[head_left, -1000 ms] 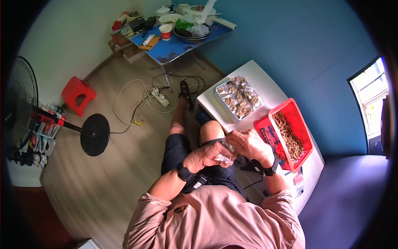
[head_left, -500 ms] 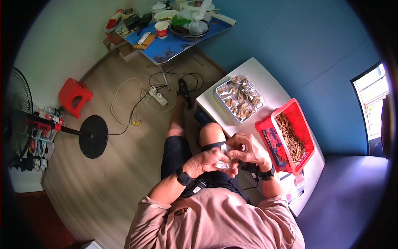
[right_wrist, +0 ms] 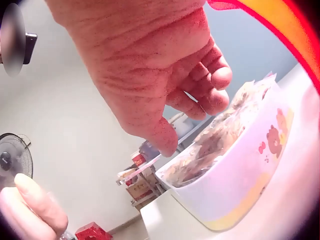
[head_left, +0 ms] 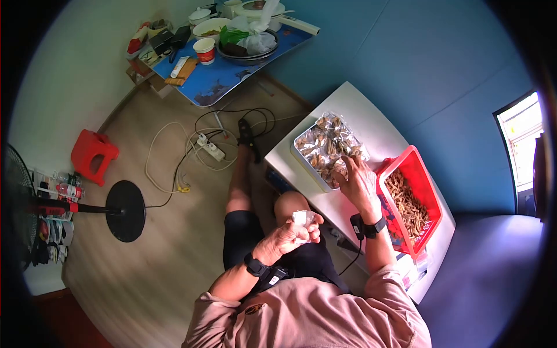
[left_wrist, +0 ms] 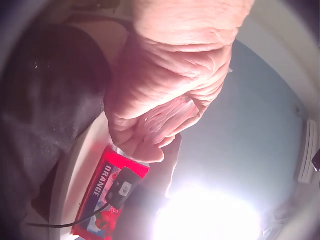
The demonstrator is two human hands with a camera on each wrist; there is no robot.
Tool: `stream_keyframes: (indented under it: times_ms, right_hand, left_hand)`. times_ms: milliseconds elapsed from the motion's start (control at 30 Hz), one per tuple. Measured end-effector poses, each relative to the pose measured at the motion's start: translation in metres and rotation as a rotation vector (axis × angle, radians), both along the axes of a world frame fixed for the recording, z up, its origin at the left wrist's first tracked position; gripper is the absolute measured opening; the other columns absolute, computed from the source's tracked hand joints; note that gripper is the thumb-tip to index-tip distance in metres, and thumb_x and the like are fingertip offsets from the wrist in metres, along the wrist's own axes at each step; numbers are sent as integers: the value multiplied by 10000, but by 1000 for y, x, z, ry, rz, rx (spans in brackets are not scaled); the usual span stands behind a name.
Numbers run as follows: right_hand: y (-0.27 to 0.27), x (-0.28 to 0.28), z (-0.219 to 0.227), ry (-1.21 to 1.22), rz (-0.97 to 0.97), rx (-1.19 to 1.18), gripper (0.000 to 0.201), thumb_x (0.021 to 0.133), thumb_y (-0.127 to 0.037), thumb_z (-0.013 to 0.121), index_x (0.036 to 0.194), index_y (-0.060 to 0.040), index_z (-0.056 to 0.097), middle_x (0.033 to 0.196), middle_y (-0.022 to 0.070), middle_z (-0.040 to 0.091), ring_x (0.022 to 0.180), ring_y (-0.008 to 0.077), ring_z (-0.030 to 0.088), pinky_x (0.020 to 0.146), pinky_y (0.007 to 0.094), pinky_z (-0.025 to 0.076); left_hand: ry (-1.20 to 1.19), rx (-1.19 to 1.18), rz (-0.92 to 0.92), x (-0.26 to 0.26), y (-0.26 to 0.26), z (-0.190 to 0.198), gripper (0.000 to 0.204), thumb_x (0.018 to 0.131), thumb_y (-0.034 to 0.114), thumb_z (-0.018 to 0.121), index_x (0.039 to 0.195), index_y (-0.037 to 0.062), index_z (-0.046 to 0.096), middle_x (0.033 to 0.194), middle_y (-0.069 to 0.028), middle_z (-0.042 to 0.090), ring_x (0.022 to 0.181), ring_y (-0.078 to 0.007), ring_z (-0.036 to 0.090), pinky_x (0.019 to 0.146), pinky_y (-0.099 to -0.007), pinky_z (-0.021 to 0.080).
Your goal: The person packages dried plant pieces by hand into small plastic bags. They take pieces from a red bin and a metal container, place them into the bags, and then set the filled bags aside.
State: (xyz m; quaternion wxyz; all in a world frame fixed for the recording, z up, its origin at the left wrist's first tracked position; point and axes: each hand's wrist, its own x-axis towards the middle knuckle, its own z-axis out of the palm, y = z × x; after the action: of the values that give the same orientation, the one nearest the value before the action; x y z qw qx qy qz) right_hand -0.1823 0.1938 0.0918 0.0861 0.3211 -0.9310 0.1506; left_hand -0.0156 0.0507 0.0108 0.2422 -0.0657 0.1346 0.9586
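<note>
My left hand [head_left: 290, 233] is over my lap with its fingers curled around crinkled clear plastic bags [head_left: 301, 218], which also show between thumb and fingers as thin plastic film [left_wrist: 172, 117] in the left wrist view. Out over a pale tin [right_wrist: 225, 185] with printed cartoon bears, my right hand [head_left: 360, 184] has its thumb and fingers apart, relaxed, and nothing shows gripped between them. Small clear packets [head_left: 325, 142] of brown dried pieces heap above the tin's rim. One packet [head_left: 339, 168] lies right at the right fingertips.
A red plastic basket [head_left: 430, 227] of loose brown pieces stands on the white table [head_left: 371, 124], right of the tin. A power strip [head_left: 210, 148] and cables lie on the floor. Beyond are a blue table [head_left: 206, 81] with dishes, a red stool [head_left: 93, 156] and a fan.
Both hands were together at a plastic packet over the lap. The right hand has since moved forward to the tin, while the left stays over the lap with clear plastic bags.
</note>
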Motion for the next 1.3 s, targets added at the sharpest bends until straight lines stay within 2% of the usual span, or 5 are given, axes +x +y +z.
stream_keyframes:
  times_ms: [467, 1067, 1167, 1200, 1300]
  right_hand:
    - [-12, -20, -19, -111, -93, 195, 443, 715, -342, 745, 970, -12, 596, 868, 163, 600, 873, 340, 606, 702, 444, 496]
    - [3, -9, -13, -93, -49, 62, 280, 829, -75, 584, 1108, -50, 602, 898, 181, 647, 751, 317, 655, 641, 421, 527]
    - [11, 1, -18, -501, -120, -659, 209, 926, -100, 564, 1106, 6, 574, 954, 140, 696, 699, 196, 676, 588, 273, 536]
    - [13, 9, -14, -500, -121, -661, 209, 926, -100, 564, 1106, 6, 574, 954, 140, 696, 699, 196, 676, 588, 273, 536]
    - [17, 34, 2, -1031, -107, -1377, 201, 918, -88, 588, 1095, 5, 579, 883, 139, 693, 621, 192, 664, 532, 268, 542]
  left_hand:
    - [-112, 113, -34, -13, -15, -17, 422, 609, -25, 638, 1028, 17, 606, 739, 20, 517, 702, -145, 526, 734, -299, 427]
    - [-134, 156, -29, -15, -15, -18, 405, 609, 15, 631, 1012, 21, 594, 711, 10, 526, 686, -156, 549, 697, -296, 454]
    - [-136, 134, 42, -17, -14, -12, 370, 641, 19, 640, 1007, 16, 585, 696, 4, 522, 658, -151, 544, 677, -295, 456]
    - [-143, 122, 98, -17, -14, -10, 341, 671, 21, 648, 1005, 13, 580, 690, -1, 520, 640, -150, 540, 668, -299, 458]
    - [-126, 6, 255, -24, -14, 12, 269, 768, 88, 693, 1002, -4, 598, 679, -20, 542, 597, -145, 535, 628, -295, 457]
